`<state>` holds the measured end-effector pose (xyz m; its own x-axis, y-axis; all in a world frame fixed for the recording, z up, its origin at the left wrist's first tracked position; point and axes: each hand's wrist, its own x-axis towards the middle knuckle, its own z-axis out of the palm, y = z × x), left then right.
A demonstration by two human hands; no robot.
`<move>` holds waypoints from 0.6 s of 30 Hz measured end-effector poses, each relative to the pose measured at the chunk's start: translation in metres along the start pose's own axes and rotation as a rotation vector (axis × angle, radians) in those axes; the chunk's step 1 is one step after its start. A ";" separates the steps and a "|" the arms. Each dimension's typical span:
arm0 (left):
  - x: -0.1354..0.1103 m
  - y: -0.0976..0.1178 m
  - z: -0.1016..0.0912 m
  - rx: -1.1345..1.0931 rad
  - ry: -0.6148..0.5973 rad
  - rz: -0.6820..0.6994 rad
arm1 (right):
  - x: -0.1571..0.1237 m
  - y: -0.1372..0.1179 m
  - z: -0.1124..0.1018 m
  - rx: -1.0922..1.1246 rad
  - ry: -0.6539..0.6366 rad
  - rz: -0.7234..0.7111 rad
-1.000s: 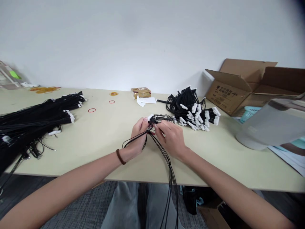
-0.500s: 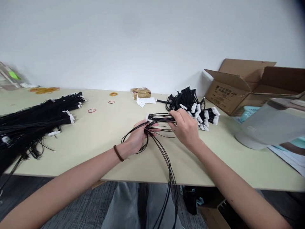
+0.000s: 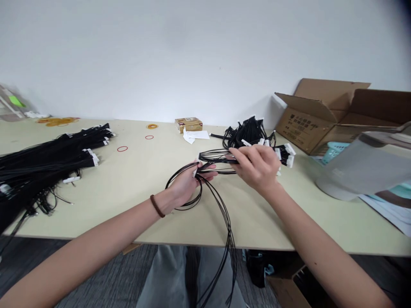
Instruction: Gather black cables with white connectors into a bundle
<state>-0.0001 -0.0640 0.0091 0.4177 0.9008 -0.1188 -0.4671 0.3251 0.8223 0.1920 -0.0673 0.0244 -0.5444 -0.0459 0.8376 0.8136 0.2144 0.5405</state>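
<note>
A bundle of thin black cables (image 3: pixel 221 203) with white connectors is held between both hands above the table. My left hand (image 3: pixel 185 184) is closed round the bundle by its white connector (image 3: pixel 198 157), and loops of cable pass over and under that wrist. My right hand (image 3: pixel 257 167) pinches the looped cables at their right-hand bend. Loose cable ends hang over the table edge toward my lap. Behind my right hand lies a pile of coiled black cables (image 3: pixel 248 130) with white connectors, partly covered by the hand.
Long black cable bundles (image 3: pixel 48 162) lie on the left of the table. Rubber bands (image 3: pixel 122 149) and a small gold box (image 3: pixel 189 124) stand farther back, beside white paper (image 3: pixel 199 134). On the right are an open cardboard box (image 3: pixel 308 126) and a grey container (image 3: pixel 356 167).
My right hand has moved slightly right and turned, drawing the cable loops straighter. My left hand stays almost in place; the hanging ends have swung a little left.
</note>
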 end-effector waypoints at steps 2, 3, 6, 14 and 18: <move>0.002 0.000 -0.001 -0.053 -0.013 0.015 | 0.005 -0.009 -0.006 0.076 0.053 -0.104; 0.002 0.001 -0.002 -0.071 -0.021 0.016 | 0.007 -0.014 -0.008 0.119 0.071 -0.161; 0.001 0.002 -0.002 -0.084 -0.033 -0.004 | 0.012 -0.027 -0.013 0.220 0.024 -0.259; -0.001 0.002 -0.001 -0.105 -0.160 -0.041 | 0.003 -0.037 -0.004 0.300 -0.081 -0.174; -0.001 0.001 0.000 -0.144 -0.214 -0.054 | 0.001 -0.037 -0.003 0.359 -0.068 -0.139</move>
<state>-0.0012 -0.0641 0.0098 0.5937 0.8042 -0.0274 -0.5389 0.4227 0.7286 0.1620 -0.0781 0.0051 -0.6662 -0.0366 0.7449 0.6147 0.5386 0.5763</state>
